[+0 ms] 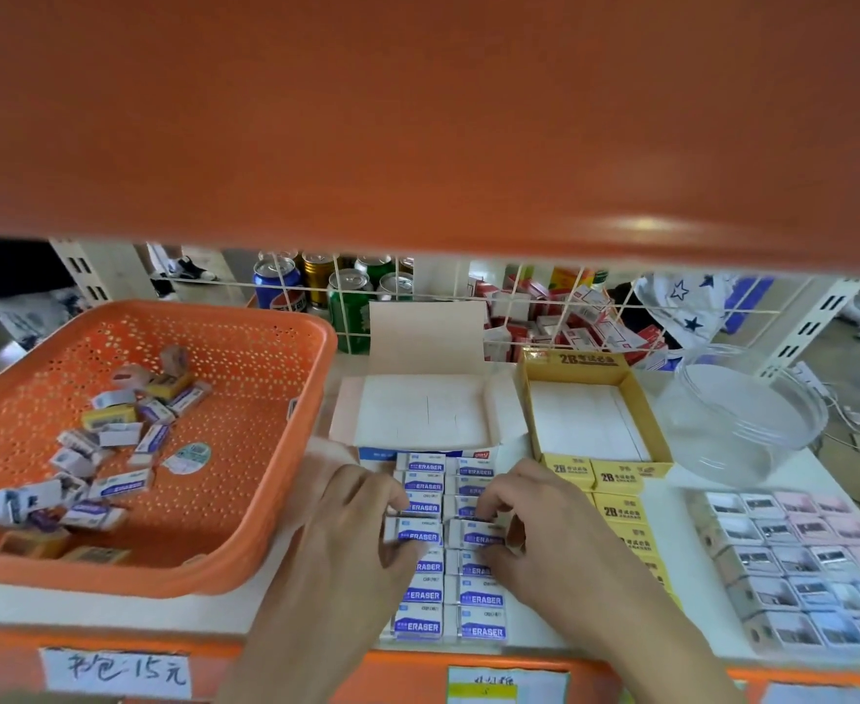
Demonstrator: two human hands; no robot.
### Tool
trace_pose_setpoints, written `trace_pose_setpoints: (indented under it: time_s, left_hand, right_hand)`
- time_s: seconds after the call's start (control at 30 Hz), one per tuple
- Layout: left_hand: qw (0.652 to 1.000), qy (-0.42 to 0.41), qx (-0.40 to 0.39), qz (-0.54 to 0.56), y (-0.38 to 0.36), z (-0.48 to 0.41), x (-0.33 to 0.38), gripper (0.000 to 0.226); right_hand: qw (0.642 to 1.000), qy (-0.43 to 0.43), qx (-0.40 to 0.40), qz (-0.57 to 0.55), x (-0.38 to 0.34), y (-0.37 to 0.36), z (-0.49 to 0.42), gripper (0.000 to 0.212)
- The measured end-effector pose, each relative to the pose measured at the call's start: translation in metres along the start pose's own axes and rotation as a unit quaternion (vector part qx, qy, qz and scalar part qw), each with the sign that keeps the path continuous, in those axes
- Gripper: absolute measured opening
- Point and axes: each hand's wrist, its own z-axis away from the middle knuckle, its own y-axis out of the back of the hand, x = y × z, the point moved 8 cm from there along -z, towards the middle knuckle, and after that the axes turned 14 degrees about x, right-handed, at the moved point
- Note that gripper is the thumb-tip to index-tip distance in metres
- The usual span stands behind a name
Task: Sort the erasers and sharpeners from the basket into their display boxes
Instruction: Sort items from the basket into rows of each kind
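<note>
An orange perforated basket (265, 378) at the left holds several loose white-and-blue erasers (120, 484) and yellow boxed ones (108, 415). In the middle of the shelf lie two rows of white erasers with blue "ERASER" labels (481, 627). My left hand (361, 510) pinches one eraser (417, 533) in the left row. My right hand (534, 510) pinches the eraser (478, 536) beside it in the right row. Behind the rows stands an open white display box (417, 414), and an open yellow display box (590, 393) stands to its right.
Yellow "2B" erasers (618, 510) lie in a line right of my hands. Pastel sharpeners (798, 556) form a grid at the far right, behind them a clear round tub (742, 419). A wire grid (417, 297) backs the shelf. An orange shelf (417, 119) hangs overhead.
</note>
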Motion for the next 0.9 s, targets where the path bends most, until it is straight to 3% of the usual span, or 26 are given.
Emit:
trace_pose_setpoints:
  time_s: [0.5,0.8,0.9]
  left_hand:
    - [0.989,0.020,-0.099,-0.108,-0.001,-0.008,0.011,0.026]
    - [0.978,0.017,-0.145,-0.147,-0.003,-0.012,0.014,0.032]
    - [0.982,-0.020,-0.120,-0.143,0.011,-0.018,0.023,0.031]
  right_hand:
    - [1.000,0.002,-0.002,0.015,-0.005,-0.002,-0.004,0.026]
    - [0.999,0.011,0.029,0.036,-0.024,0.009,-0.014,0.023]
    - [0.997,0.027,0.056,0.047,-0.037,0.012,-0.022,0.019]
